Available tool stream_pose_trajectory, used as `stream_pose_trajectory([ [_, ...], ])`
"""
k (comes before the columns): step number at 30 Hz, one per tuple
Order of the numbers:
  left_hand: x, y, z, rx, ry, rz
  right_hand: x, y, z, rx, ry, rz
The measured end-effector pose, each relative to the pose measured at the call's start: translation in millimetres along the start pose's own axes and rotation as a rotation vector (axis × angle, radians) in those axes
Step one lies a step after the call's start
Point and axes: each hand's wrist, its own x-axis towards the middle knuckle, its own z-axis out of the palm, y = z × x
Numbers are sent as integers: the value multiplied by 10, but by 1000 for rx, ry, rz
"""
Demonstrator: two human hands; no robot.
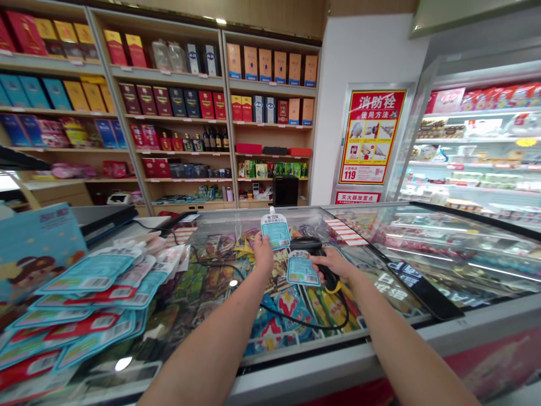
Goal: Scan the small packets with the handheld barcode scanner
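Observation:
My left hand (262, 252) is closed on a small teal spouted pouch (274, 230), held upright above the glass lid (380, 248) of a chest freezer. My right hand (333, 264) grips a black handheld barcode scanner (310, 246) with a yellow trigger, its cable (304, 324) trailing over the glass. A second teal pouch (301, 268) lies by the fingers of my right hand, just under the scanner head. Whether that hand also pinches this pouch is unclear.
A heap of teal and red flat pouches (84, 304) covers the freezer top at left, beside a blue printed box (34, 248). Wooden shelves of boxed goods (169, 107) fill the back wall. An open chiller (477, 146) stands at right.

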Motion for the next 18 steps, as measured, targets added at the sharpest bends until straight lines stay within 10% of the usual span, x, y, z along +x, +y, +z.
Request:
stream_pose_trajectory([
  [9,79,275,-213,54,79,-33,-17,-138,341,39,-40,-3],
  [18,90,839,-1074,71,141,11,101,-368,1027,15,-175,-18],
])
